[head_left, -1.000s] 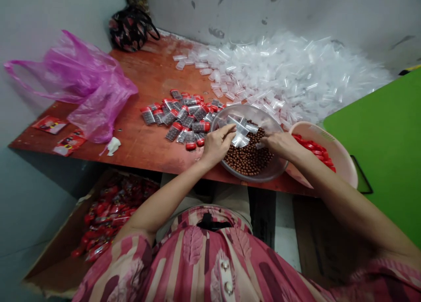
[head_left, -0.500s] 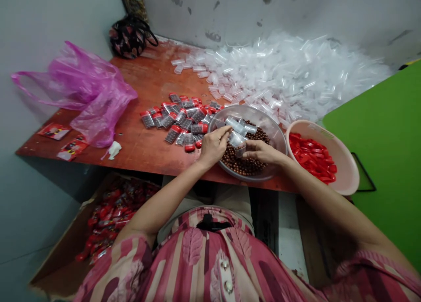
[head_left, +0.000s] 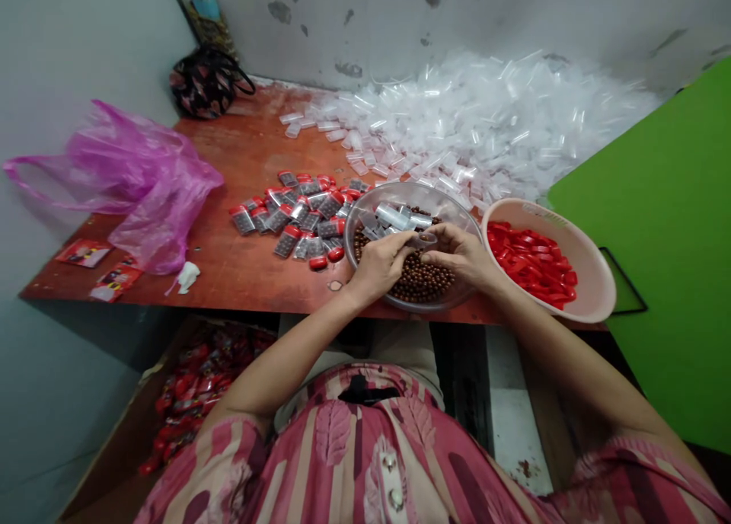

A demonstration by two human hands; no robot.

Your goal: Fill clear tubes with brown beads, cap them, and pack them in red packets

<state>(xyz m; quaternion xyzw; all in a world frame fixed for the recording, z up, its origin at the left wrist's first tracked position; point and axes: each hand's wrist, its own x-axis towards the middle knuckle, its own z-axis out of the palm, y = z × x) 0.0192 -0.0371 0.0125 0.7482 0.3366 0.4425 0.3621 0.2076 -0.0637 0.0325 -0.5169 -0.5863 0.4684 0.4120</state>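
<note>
Both of my hands are over a clear round bowl (head_left: 419,305) of brown beads (head_left: 422,280), with several clear empty containers (head_left: 394,216) lying on the beads. My left hand (head_left: 384,265) pinches a small clear container (head_left: 422,241) above the bowl. Close against its right end, my right hand (head_left: 461,256) has thumb and fingers curled together; what it grips, if anything, is too small to make out. Filled containers with red caps (head_left: 305,212) lie in a pile left of the bowl. Right of it, a pink basin (head_left: 599,288) holds red caps (head_left: 531,261).
A large heap of clear containers (head_left: 485,120) covers the back of the red table (head_left: 240,143). A pink plastic bag (head_left: 142,181), red cards (head_left: 84,253) and a dark floral bag (head_left: 205,82) are at the left. Below stands a carton of red packets (head_left: 199,387).
The view has shifted, so the table items sit further left. My right hand has lifted from the beads, and the hands have come together at the clear container.
</note>
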